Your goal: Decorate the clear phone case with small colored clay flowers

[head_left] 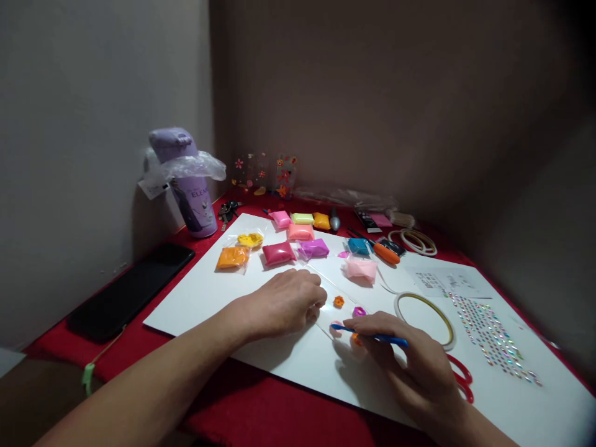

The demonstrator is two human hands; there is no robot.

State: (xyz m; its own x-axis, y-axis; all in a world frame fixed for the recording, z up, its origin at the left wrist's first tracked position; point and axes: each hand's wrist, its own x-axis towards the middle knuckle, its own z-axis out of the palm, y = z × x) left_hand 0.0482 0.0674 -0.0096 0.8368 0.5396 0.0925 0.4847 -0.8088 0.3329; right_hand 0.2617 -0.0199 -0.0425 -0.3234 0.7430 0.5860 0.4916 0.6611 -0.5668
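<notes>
Plainly, from where I stand, the blue tool (372, 337) lies almost crosswise: taking twelve as straight away from the person, its long axis runs from just past nine o'clock at the tip to just past three at the butt. The right hand (412, 354) has thumb and fingers pinched together around it. The pale pink piece (337, 333) sits on the white board (195, 304) at about nine o'clock from that pinch, and the tip reaches it; whether it presses or only hovers, I cannot tell.

The left hand (286, 301) is close too, with the piece at four o'clock from its curled fingers. I cannot tell whether those fingers hold anything. Of the two, the right hand looks slightly nearer, and its tool bridges the space.

Around the pink piece, an orange flower (339, 302) lies at twelve, a magenta flower (359, 311) at two, and another orange piece (356, 339) at four, partly covered by the right fingers.
</notes>
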